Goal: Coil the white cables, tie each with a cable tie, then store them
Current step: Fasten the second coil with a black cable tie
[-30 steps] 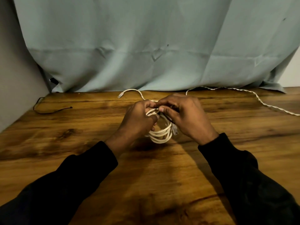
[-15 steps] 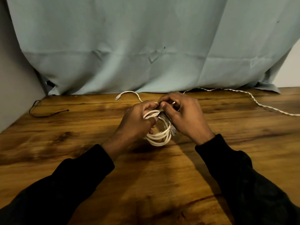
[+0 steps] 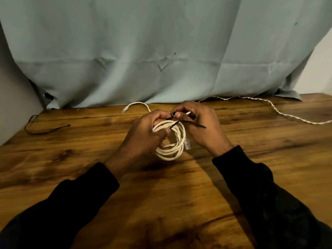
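Now a thin black cable tie (image 3: 190, 123) shows across the top of the white coil (image 3: 172, 141), where a moment ago only fingers and cable showed. Both hands hold the coil above the wooden table (image 3: 89, 159), near the middle. The left hand (image 3: 143, 135) curls around the coil's left side, with its thumb pressing the tie against the loops. The right hand (image 3: 203, 126) sits on the coil's right side and pinches the tie between thumb and finger; the tie's long tail pokes out to the right. A clear plug (image 3: 187, 143) hangs at the coil's right edge. Behind the coil lie a short white cable end (image 3: 136, 105) and, further right, a twisted white cable (image 3: 269, 108). Far left of the coil lies a black tie (image 3: 45, 129).
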